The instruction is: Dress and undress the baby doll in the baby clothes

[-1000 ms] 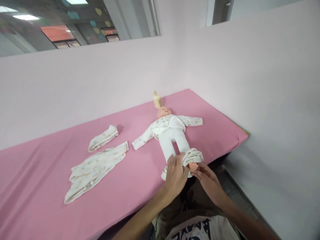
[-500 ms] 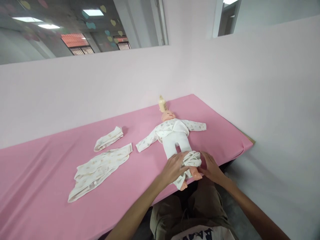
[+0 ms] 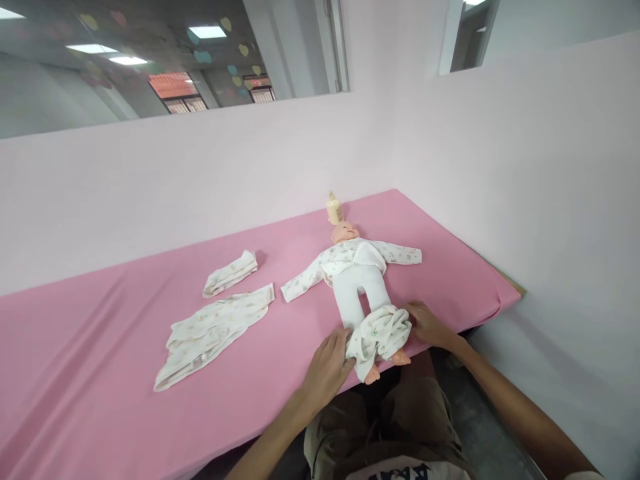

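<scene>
A baby doll (image 3: 345,232) lies on its back, its feet at the table's near edge. It wears a white printed long-sleeved top, and its body and upper legs are white. Baby pants (image 3: 383,330) with a small print are bunched around its lower legs, and both feet stick out below. My left hand (image 3: 327,363) pinches the left edge of the pants between thumb and fingers. On the other side, my right hand (image 3: 425,323) is closed at the right edge of the pants, its fingertips partly hidden.
A pink-covered table (image 3: 125,333) stands against the wall. To the left lie a spread printed baby garment (image 3: 215,333) and a small folded cloth (image 3: 230,273). Behind the doll's head stands a pale yellow pump bottle (image 3: 335,208).
My left hand has moved from on top of the pants to their left side. The pants are spread wider across both legs. The right hand has shifted slightly outward.
</scene>
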`<state>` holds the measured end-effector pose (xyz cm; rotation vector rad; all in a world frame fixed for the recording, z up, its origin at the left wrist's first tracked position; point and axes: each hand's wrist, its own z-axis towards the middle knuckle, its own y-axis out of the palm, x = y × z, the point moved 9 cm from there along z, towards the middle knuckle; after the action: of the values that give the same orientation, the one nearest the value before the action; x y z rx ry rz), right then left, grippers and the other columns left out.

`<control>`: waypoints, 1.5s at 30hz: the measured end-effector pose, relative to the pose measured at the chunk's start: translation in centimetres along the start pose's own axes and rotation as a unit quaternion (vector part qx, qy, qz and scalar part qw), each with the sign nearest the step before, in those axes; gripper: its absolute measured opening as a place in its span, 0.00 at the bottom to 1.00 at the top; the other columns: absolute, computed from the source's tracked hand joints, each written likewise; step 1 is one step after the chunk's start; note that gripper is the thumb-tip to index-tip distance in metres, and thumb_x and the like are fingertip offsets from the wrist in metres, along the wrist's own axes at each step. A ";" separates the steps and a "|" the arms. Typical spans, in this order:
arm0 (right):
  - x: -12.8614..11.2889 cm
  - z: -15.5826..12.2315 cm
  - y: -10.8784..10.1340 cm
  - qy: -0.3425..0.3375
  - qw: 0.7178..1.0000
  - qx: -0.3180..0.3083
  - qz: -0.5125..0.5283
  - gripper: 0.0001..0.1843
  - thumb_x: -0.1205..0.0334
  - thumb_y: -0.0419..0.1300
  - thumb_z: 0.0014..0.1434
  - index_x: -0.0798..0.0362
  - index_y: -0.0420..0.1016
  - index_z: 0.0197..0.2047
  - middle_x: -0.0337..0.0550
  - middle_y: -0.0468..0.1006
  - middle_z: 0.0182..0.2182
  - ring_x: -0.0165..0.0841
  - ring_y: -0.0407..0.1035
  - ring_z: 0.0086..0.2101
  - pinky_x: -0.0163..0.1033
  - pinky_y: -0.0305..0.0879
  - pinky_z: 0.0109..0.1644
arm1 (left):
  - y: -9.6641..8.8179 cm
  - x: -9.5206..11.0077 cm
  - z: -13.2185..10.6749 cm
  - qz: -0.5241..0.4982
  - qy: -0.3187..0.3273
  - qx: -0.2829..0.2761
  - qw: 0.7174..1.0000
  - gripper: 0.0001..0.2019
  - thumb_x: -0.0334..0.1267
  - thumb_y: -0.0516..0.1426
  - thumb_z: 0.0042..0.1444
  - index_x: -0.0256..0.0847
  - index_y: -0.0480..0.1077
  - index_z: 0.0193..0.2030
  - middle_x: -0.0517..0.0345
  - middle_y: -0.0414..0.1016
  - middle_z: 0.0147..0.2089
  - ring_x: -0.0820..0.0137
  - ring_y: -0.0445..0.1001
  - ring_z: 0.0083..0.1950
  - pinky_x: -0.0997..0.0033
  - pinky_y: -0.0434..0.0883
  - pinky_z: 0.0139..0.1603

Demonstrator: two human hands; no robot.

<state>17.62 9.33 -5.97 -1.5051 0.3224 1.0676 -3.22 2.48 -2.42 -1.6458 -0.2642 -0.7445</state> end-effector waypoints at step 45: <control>-5.4 11.3 1.1 0.106 0.979 -0.103 0.142 0.09 0.66 0.61 0.48 0.54 0.68 0.35 0.37 0.67 0.26 0.29 0.59 0.27 0.35 0.54 0.31 | -2.2 -4.8 5.7 -0.351 -0.048 -0.085 0.931 0.14 0.42 0.57 0.58 0.41 0.64 0.48 0.57 0.69 0.41 0.69 0.67 0.42 0.70 0.63 0.42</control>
<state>9.06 17.13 -1.13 -1.8033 0.6051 1.1937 -6.31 9.50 -3.79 -1.7582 -0.9133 -1.2475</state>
